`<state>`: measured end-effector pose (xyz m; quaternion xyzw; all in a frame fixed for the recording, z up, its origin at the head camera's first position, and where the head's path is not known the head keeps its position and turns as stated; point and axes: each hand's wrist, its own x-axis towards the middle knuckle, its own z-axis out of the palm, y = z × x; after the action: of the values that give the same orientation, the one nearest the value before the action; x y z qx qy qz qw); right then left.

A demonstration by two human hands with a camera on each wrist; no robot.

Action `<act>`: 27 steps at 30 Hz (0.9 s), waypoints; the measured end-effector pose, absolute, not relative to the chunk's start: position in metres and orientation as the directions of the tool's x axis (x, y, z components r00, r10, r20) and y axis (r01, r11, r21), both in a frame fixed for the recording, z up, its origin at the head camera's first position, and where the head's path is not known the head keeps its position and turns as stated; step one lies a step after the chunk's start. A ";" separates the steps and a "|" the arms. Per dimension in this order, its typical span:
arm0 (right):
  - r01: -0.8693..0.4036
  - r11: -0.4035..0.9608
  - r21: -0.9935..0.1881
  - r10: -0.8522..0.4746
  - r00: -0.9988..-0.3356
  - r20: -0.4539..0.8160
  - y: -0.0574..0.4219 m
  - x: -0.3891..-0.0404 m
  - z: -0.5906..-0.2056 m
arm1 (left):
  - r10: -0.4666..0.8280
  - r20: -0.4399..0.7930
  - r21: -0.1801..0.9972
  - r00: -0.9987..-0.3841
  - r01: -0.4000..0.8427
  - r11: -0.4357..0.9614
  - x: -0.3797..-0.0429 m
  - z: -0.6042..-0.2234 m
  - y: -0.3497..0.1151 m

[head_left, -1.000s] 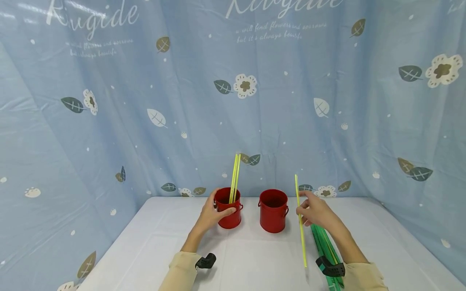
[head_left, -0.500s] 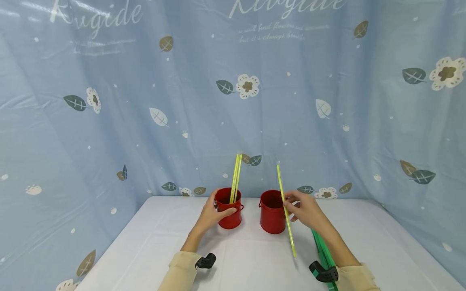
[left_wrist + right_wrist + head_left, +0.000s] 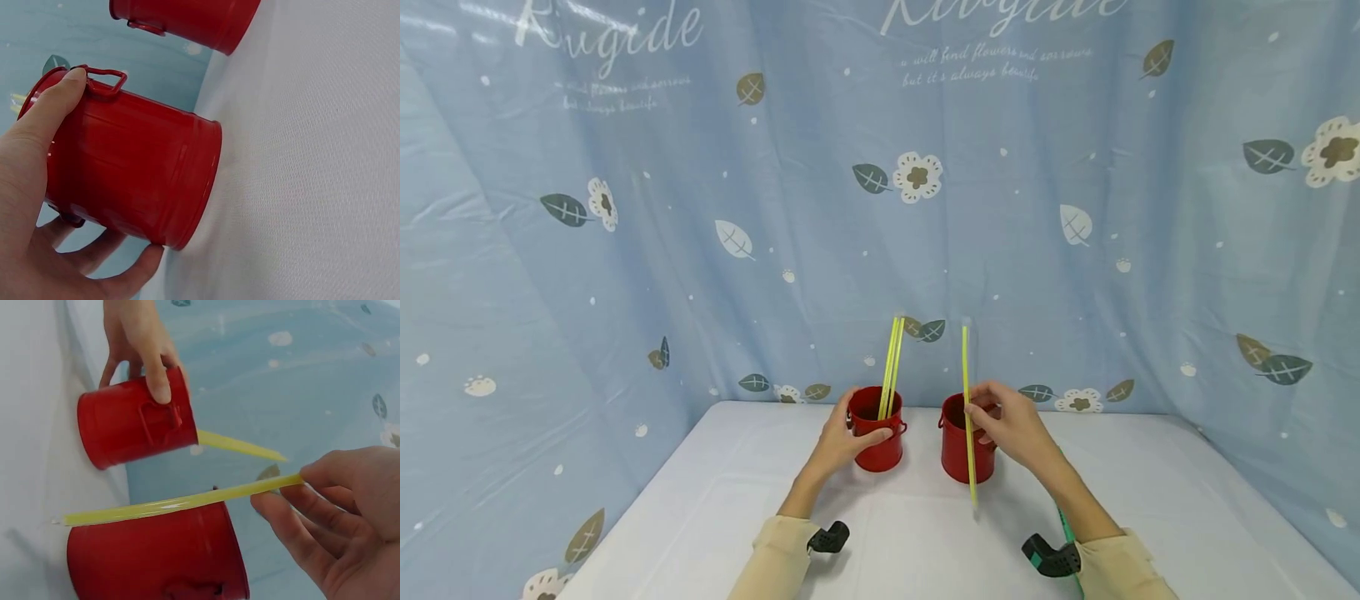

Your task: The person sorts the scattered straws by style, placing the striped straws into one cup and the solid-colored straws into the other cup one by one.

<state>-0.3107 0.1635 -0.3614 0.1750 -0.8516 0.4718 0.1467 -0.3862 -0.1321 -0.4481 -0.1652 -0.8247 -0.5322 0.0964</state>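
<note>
My left hand [image 3: 837,440] grips the left red bucket [image 3: 880,457], thumb at the wire handle's ear and fingers round the far side in the left wrist view. Yellow glow sticks [image 3: 891,367] lean upright inside that bucket. Between thumb and fingers, my right hand [image 3: 1013,423] pinches another yellow glow stick [image 3: 156,507] near its middle. That stick stands nearly upright in front of the right red bucket [image 3: 953,457], its lower end below the rim and outside the wall. The right wrist view shows it crossing the bucket's side [image 3: 150,556].
A green bundle [image 3: 1066,529] lies on the white tablecloth [image 3: 910,533], mostly hidden under my right forearm. A patterned blue curtain [image 3: 820,250] hangs right behind the table. Each wrist carries a black camera [image 3: 1051,557].
My right hand has carried the glow stick leftward, from beside the green bundle to the front of the right bucket, tilting it and then bringing it nearly upright. My left hand stays on its bucket.
</note>
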 end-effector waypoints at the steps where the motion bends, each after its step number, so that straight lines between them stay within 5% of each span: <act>1: -0.440 0.492 -0.751 -0.160 -0.894 0.419 0.161 -0.312 -0.360 | 0.169 0.335 0.846 -0.927 0.375 0.379 -0.386 -0.448 -0.132; 27: -0.625 0.335 -0.705 -0.014 -0.752 0.659 0.086 -0.349 -0.298 | 0.158 0.335 0.844 -0.929 0.370 0.388 -0.385 -0.448 -0.133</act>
<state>-0.3487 0.0859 -0.2984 0.2086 -0.7660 0.5378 0.2839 -0.3854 -0.1333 -0.4480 -0.1599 -0.8269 -0.5298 0.1000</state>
